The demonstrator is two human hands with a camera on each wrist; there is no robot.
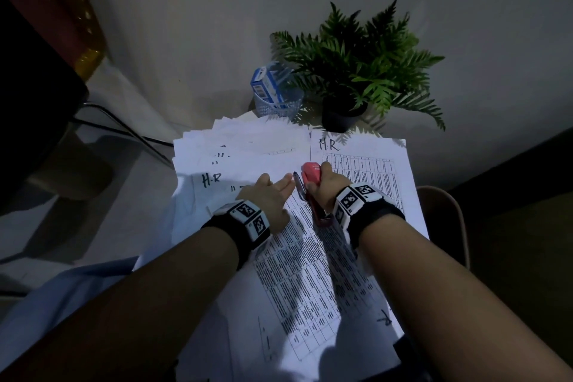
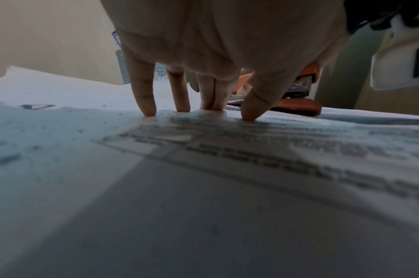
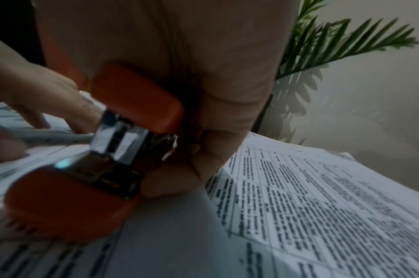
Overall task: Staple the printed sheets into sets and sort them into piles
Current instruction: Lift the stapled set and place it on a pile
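Note:
Printed sheets with tables (image 1: pixel 310 273) lie spread over a small table, several marked "H.R" by hand. My right hand (image 1: pixel 322 186) grips a red-orange stapler (image 1: pixel 311 178) over the top edge of the nearest sheet; in the right wrist view the stapler (image 3: pixel 113 150) has its metal mouth parted, fingers curled round it. My left hand (image 1: pixel 269 192) lies just left of the stapler with straight fingers; in the left wrist view its fingertips (image 2: pixel 149 111) press down on the printed sheet (image 2: pixel 251 146). The stapler (image 2: pixel 296 107) shows behind the thumb.
A potted fern (image 1: pixel 356 71) and a clear mesh holder with a blue box (image 1: pixel 273 90) stand at the table's far edge against the wall. More sheets (image 1: pixel 248 146) fan out at the far left, another pile (image 1: pixel 372 170) at the right. A chair edge (image 1: pixel 446 211) is right of the table.

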